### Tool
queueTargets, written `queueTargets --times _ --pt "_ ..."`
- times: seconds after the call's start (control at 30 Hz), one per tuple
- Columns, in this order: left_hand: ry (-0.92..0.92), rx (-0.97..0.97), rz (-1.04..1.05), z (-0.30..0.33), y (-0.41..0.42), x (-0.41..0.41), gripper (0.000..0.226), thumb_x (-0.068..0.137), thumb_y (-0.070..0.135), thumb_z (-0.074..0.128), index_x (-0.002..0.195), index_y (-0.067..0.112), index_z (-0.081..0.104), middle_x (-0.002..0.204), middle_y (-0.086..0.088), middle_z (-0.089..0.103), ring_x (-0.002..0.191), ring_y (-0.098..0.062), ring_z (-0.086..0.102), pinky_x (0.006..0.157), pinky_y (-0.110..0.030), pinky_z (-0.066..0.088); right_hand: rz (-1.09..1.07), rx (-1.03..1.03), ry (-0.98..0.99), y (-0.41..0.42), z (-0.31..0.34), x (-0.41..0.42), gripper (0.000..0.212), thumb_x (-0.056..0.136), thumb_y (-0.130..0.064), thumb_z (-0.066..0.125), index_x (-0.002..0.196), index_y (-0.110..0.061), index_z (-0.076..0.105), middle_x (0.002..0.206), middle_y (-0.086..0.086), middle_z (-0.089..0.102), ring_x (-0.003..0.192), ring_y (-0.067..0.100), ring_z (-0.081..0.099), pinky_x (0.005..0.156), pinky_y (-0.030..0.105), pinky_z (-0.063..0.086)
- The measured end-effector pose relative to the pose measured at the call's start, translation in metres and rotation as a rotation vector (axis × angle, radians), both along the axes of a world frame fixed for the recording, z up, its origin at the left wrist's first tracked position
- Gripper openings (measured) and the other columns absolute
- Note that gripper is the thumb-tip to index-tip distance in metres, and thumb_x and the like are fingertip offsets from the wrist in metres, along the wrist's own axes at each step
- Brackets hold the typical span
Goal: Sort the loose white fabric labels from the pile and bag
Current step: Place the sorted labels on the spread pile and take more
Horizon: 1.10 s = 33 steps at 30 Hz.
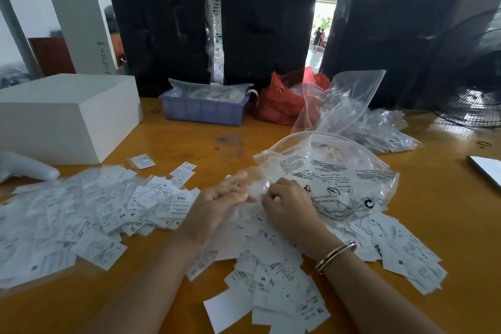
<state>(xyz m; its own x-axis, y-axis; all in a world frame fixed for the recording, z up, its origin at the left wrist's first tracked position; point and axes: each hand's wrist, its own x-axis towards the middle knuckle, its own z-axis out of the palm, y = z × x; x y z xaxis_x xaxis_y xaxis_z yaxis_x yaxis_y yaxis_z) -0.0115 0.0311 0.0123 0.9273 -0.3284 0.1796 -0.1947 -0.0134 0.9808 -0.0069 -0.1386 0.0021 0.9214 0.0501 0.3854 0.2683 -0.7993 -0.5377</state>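
Observation:
Loose white fabric labels (89, 214) with size marks lie spread over the wooden table (189, 141), from the far left to the right front. A clear printed zip bag (333, 176) lies open just beyond my hands, partly on the labels. My left hand (217, 206) hovers over the pile's middle, motion-blurred, fingers extended toward the bag's mouth. My right hand (290, 203), a bangle on its wrist, has its fingers curled and pinches something pale at the bag's edge; whether that is the bag's plastic or a label is unclear.
A white box (62, 114) stands at the left, with a white handheld device (27, 168) before it. Behind are a blue crate (203, 108), a red plastic bag (282, 100), more clear bags of labels (379, 127), black wrapped bundles and a black fan (471, 81).

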Motion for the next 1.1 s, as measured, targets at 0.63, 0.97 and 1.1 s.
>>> queueTargets --times 0.63,0.97,1.1 --pt "-0.141 0.199 0.354 -0.006 -0.002 0.004 0.022 0.088 0.017 0.065 0.093 0.038 0.061 0.085 0.011 0.068 0.080 -0.006 0.064 0.063 -0.014 0.052 -0.564 -0.810 0.417 -0.118 0.067 0.046 0.030 0.092 -0.036 0.046 0.114 -0.021 0.058 0.113 -0.001 0.063 0.108 0.020 0.058 0.097 0.036 0.040" --pt "-0.156 0.170 0.455 -0.006 0.002 0.007 0.009 0.089 0.024 0.063 0.088 0.033 0.060 0.093 0.016 0.066 0.077 0.012 0.059 0.058 -0.007 0.047 0.188 -0.311 0.157 -0.029 0.068 -0.007 0.015 0.089 -0.017 0.055 0.084 -0.029 0.063 0.087 -0.016 0.056 0.064 -0.007 0.055 0.052 0.010 0.041" --pt "-0.137 0.149 0.485 -0.007 0.003 0.008 0.016 0.093 0.018 0.057 0.088 0.031 0.063 0.090 0.011 0.068 0.070 0.005 0.061 0.062 -0.014 0.050 0.097 -0.562 0.335 -0.017 0.055 -0.028 0.034 0.080 -0.052 0.064 0.095 -0.022 0.059 0.084 -0.013 0.056 0.076 0.004 0.054 0.066 0.020 0.047"
